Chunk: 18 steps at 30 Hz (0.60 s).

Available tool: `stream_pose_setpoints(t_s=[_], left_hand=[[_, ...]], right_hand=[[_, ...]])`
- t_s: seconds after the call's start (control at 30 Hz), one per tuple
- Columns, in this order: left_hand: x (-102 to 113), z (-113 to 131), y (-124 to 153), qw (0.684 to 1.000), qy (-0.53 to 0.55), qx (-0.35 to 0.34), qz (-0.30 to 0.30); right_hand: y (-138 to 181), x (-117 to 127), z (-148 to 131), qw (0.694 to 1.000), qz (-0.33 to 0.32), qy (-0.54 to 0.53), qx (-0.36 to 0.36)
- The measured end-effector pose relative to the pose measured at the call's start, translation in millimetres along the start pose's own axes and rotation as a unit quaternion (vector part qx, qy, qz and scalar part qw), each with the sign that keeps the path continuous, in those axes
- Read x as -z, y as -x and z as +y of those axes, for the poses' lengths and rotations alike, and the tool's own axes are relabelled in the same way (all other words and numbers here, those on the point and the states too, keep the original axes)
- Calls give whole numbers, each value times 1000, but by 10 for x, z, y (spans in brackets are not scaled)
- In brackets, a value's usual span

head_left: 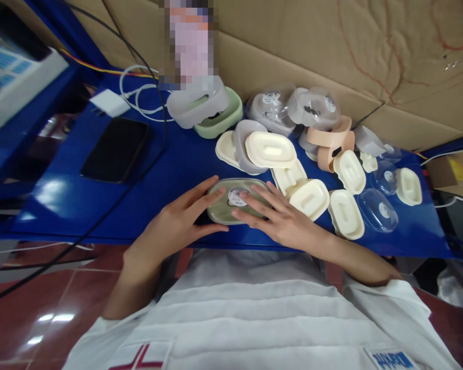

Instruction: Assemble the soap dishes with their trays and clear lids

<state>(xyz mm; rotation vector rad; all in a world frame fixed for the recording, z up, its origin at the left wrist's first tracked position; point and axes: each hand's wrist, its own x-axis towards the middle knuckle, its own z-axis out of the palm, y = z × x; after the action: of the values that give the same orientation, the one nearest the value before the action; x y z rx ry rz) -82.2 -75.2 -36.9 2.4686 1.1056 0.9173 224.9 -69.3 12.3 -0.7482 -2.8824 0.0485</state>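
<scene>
A green soap box (220, 208) with a clear lid and a round white sticker lies near the table's front edge. My left hand (179, 218) is around its left end, thumb at the near side and fingers at the far side and on the lid. From the right, my right hand (281, 216) grips the same box, its fingers spread over the lid and touching the sticker. Just beyond my right hand lie cream soap trays (309, 199), one close to the knuckles. Parts of the box are hidden under my fingers.
Grey (196, 105) and green (236, 105) box shells stand at the back. Clear lids (378, 209), an orange shell (327, 136) and more cream trays (346, 215) lie right. A black phone (116, 149), white charger (110, 102) and black cable (111, 208) are left.
</scene>
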Motion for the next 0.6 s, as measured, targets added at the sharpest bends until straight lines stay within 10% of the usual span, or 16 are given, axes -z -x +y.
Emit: stream_pose_setpoints(t_s=[0.37,0.6], left_hand=[[18,40,-10,999,-7,46,-12],[317,2,173,983,-117,129,60]], right_hand=[[14,26,102,998,36,-43,-5],[730,491,170,990,66,4,-120]])
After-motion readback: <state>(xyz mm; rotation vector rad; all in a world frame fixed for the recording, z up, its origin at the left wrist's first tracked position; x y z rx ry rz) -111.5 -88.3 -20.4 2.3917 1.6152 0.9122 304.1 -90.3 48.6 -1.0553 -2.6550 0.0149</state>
